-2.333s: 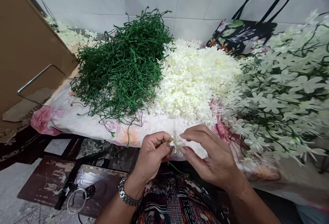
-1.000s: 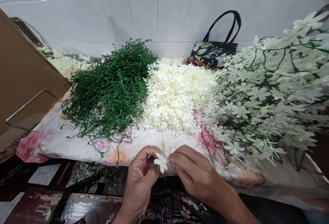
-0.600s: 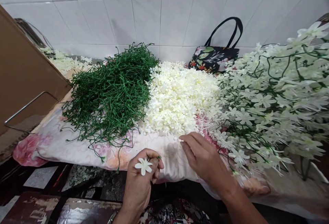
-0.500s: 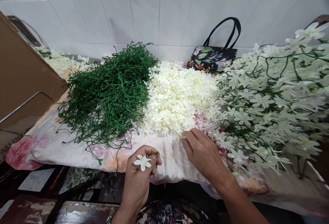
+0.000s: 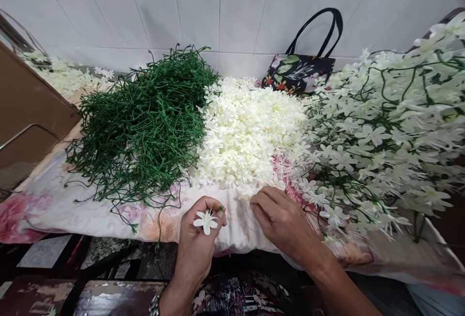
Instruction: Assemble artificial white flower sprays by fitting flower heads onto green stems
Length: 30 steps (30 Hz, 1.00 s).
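A single white flower (image 5: pixel 206 221) is being held in the left hand (image 5: pixel 199 229), its petals being turned up toward the camera above the thumb. A small green tip (image 5: pixel 221 207) is being pinched between the same hand's thumb and forefinger. A metal-banded watch (image 5: pixel 155 304) is being worn on that wrist.

The fingertips of the right hand (image 5: pixel 281 214) are being pressed together just in front of the pile of white blossoms (image 5: pixel 250 132); whether anything is being gripped there cannot be told, the back of the hand being turned to the camera.

Both hands are being held above the near edge of the counter, which is being covered by a floral cloth (image 5: pixel 105 214). To the left of the pile, a heap of green stems (image 5: pixel 152 117) is being supported, a few strands being trailed toward the edge. To the right, stemmed white flowers (image 5: pixel 381 146) are being massed. Behind, a flowered black bag (image 5: pixel 296 74) is being propped near the tiled wall (image 5: pixel 196 11).
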Motion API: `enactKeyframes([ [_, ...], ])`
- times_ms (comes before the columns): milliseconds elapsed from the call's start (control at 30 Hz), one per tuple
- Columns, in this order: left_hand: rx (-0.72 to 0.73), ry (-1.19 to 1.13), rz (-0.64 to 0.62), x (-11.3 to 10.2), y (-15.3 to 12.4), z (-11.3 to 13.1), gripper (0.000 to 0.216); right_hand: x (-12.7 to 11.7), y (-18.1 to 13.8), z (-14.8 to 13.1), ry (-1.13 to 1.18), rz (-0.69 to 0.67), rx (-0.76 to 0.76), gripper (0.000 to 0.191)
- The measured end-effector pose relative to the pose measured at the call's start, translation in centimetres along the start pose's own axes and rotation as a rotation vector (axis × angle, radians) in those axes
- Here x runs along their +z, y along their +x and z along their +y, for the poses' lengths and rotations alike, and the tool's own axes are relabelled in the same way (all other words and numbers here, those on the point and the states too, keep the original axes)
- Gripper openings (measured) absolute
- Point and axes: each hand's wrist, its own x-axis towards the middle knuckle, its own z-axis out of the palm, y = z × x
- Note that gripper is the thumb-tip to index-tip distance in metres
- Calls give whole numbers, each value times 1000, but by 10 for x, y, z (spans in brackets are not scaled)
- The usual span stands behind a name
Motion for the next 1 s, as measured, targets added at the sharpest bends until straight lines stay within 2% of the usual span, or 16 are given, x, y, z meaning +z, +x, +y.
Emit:
enactKeyframes([
  [233,60,55,5,4,0,-6,6,-11,-2,1,247,46,112,18],
  [367,109,109,-8,5,1,-6,6,-19,-2,-3,496,0,202,14],
  [533,176,196,-104,11,1,0,16,-22,-4,-6,870,-131,443,11],
  [667,106,130,-274,15,-2,4,9,-22,-6,-8,1128,-235,523,11],
  [767,23,19,-305,15,-4,1,13,-22,-7,-11,1151,-226,537,12],
  [867,-43,-32,-254,14,-6,-3,13,-23,-7,-14,1082,-193,536,11],
  [1000,-62,-38,-190,13,-8,-6,13,-22,-10,-19,1020,-186,497,12],
])
